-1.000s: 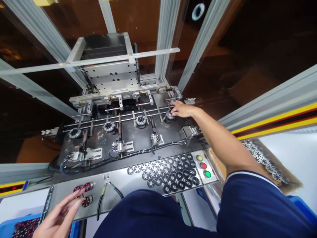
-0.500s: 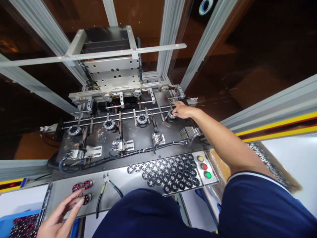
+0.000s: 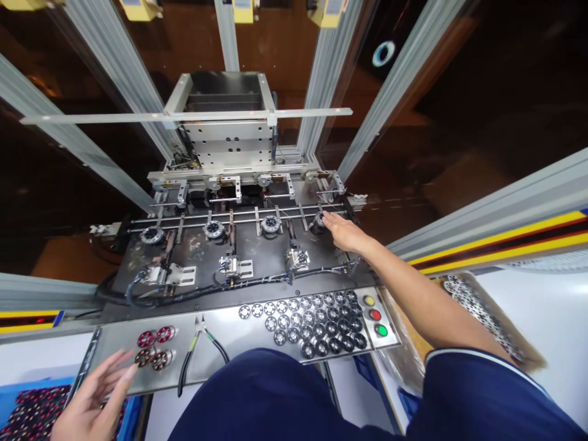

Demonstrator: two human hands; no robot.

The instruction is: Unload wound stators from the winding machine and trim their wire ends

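My right hand [image 3: 345, 233] reaches to the far right station of the machine, fingers stretched out over the round metal part [image 3: 318, 223] there. The fingertips touch or nearly touch that part, which they partly cover. Down at the left, my left hand [image 3: 97, 395] hovers with thumb and fingers apart and holds nothing. Close to its fingertips, copper-coloured wound cores [image 3: 160, 361] and red wound cores [image 3: 146, 339] stand on the metal shelf [image 3: 215, 367]. More round parts sit in the other stations, such as the black-and-silver ring [image 3: 271, 226] and another ring [image 3: 214, 230].
Cutting pliers [image 3: 200, 334] lie on the shelf. Rows of black ring parts [image 3: 307, 316] fill its right half, beside yellow, red and green buttons [image 3: 381, 331]. A blue bin [image 3: 27, 392] of cores is at lower left, a carton [image 3: 514, 324] of rings at right.
The view has tilted up slightly. My left hand has drawn back left from the cores, uncovering them. My right hand's fingers have straightened from a bent grip over the right station.
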